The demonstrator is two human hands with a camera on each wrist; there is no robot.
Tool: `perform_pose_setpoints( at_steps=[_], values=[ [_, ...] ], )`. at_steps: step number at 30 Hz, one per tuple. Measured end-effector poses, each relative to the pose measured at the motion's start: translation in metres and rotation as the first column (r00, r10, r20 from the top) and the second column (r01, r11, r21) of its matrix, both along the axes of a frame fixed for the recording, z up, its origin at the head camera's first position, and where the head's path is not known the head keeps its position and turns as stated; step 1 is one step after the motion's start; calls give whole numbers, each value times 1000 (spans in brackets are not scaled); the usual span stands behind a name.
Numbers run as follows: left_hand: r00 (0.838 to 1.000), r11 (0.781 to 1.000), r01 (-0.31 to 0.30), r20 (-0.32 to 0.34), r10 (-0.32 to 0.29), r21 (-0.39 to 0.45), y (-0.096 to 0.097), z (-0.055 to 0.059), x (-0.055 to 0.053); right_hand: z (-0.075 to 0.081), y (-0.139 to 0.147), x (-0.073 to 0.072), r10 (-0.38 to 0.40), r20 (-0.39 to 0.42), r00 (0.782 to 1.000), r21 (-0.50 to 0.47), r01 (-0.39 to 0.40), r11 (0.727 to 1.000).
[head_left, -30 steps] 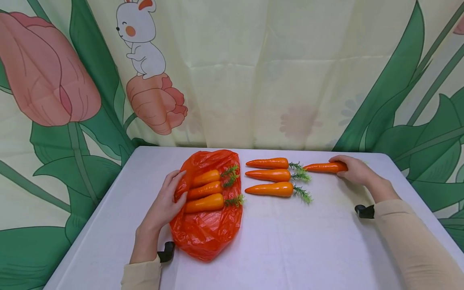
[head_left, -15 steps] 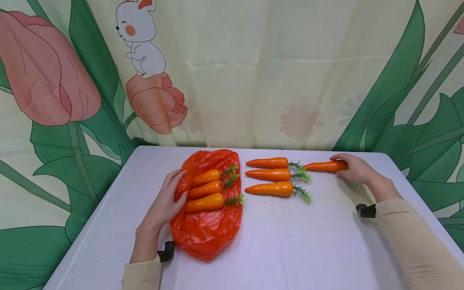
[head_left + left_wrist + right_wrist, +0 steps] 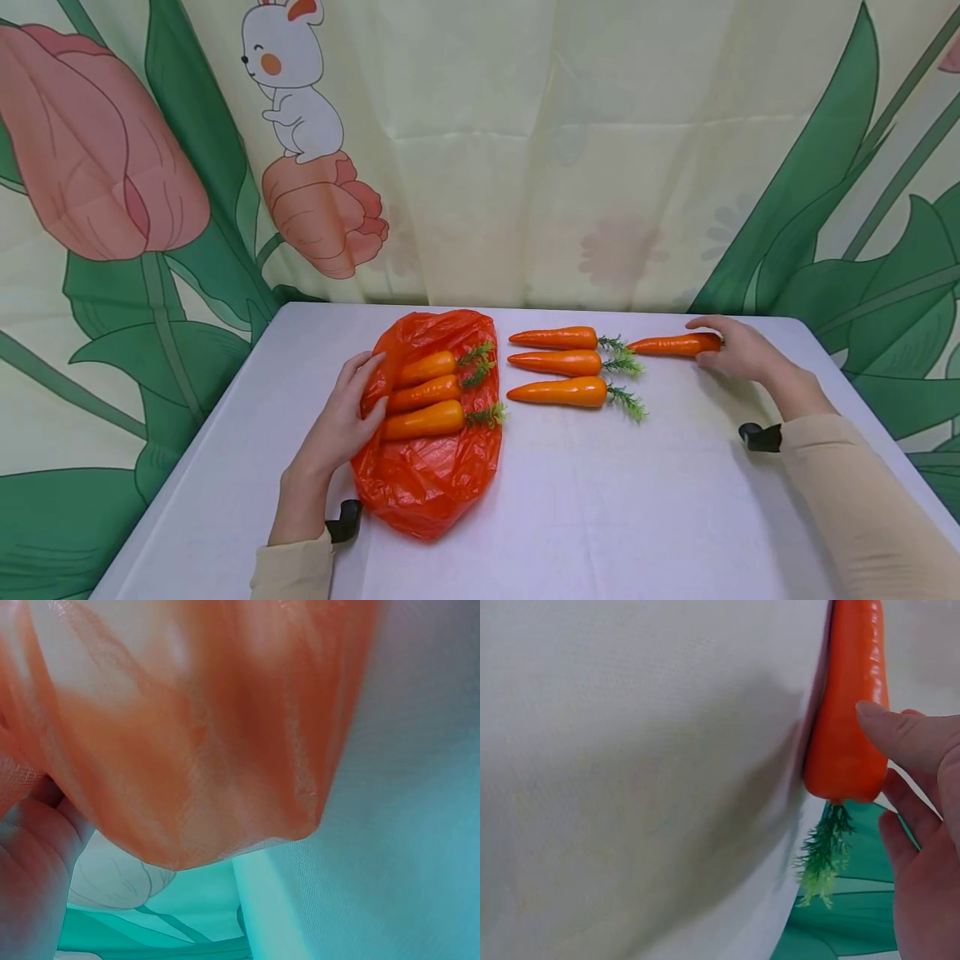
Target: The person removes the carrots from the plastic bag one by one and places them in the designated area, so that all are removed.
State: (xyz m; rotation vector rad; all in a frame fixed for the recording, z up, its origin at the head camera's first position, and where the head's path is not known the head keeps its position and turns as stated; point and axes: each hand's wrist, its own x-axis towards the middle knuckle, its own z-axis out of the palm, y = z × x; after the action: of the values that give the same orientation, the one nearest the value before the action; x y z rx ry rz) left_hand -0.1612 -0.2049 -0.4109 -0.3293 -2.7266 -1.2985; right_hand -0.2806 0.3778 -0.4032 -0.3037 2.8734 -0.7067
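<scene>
At the left of the head view, three orange carrots (image 3: 429, 419) with green tops lie on a crinkled red plastic bag (image 3: 420, 487), their tips hidden near its edge. My left hand (image 3: 341, 421) holds the bag's left side, close to those tips. The left wrist view shows the bag (image 3: 217, 742) hanging thin and see-through beside the hand (image 3: 37, 862). Farther right, my right hand (image 3: 738, 354) stands loosely around the thick end of a single carrot (image 3: 667, 345). In the right wrist view, the thumb overlaps this carrot (image 3: 847, 742) and the other fingers are spread.
Three more carrots (image 3: 557, 391) lie in a stack of rows between the bag and the right-hand carrot, tips pointing left. All rest on a white-covered table (image 3: 600, 517). A curtain (image 3: 555, 167) printed with flowers and a rabbit hangs behind the table's back edge.
My right hand has shifted slightly right along the carrot, and its fingers have parted a little from it. The carrot stays put. My left hand and the bag show no change.
</scene>
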Motion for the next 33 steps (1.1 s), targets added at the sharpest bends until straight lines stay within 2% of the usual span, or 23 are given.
perform_pose_setpoints(
  at_steps=[6, 14, 18, 22, 27, 33],
  values=[
    [1000, 1000, 0, 1, 0, -6, -1, 0, 0, 8, -4, 4, 55, -70, 996, -13, -56, 998],
    [1000, 1000, 9, -6, -9, 4, 0, -1, -1, 22, -22, 16, 78, -152, 985, -37, -85, 996],
    [1000, 1000, 8, -3, -8, 1, 0, -1, -1, 29, -38, 24, 122, -214, 969, -39, -133, 990],
    [1000, 1000, 5, -6, -5, -4, 0, -1, 0, 34, -55, 28, 168, -284, 944, -40, -187, 982],
    [1000, 1000, 3, -13, -3, -3, 0, -1, 0, 38, -77, 29, 193, -327, 925, -58, -223, 973],
    [1000, 1000, 3, -9, -3, 1, 1, 0, 1, 40, -107, 28, 211, -345, 915, -65, -247, 967]
  ],
)
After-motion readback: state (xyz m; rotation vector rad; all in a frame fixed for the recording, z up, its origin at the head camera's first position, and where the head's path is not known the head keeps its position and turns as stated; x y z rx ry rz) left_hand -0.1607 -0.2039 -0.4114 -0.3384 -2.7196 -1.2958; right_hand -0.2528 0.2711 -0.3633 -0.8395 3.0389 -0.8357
